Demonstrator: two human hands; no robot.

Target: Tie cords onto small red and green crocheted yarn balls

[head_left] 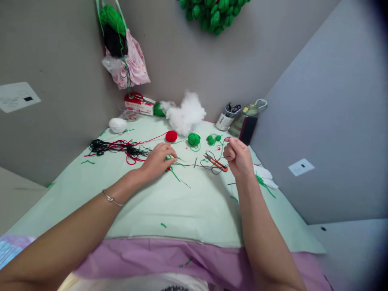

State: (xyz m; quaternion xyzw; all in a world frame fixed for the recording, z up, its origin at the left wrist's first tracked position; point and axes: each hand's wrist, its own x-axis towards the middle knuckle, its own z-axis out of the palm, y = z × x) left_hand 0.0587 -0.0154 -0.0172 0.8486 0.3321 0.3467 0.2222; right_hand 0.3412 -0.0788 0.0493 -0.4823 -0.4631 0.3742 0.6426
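Observation:
My left hand [159, 161] is low over the table, fingers curled around a small green and red yarn piece [168, 168] that they mostly hide. Green yarn ends [175, 175] stick out from under it. A black thread [189, 165] runs from there to the right across the table. My right hand [238, 155] is raised and closed, fingers pinched, with dark thread at its fingertips. Just left of it lie orange-handled thread snips [216, 162] among loops of black thread. Beyond the hands sit a red yarn ball [171, 136], a green yarn ball [194, 140] and small green pieces [214, 140].
Tangled black and red yarn [121, 149] lies left. Behind are white stuffing [187, 113], a white yarn ball [117, 125], a box [139, 106] with red scissors, a pen cup [226, 118], a bottle [239, 123] and a phone [248, 130]. Grey partitions enclose the table [194, 210].

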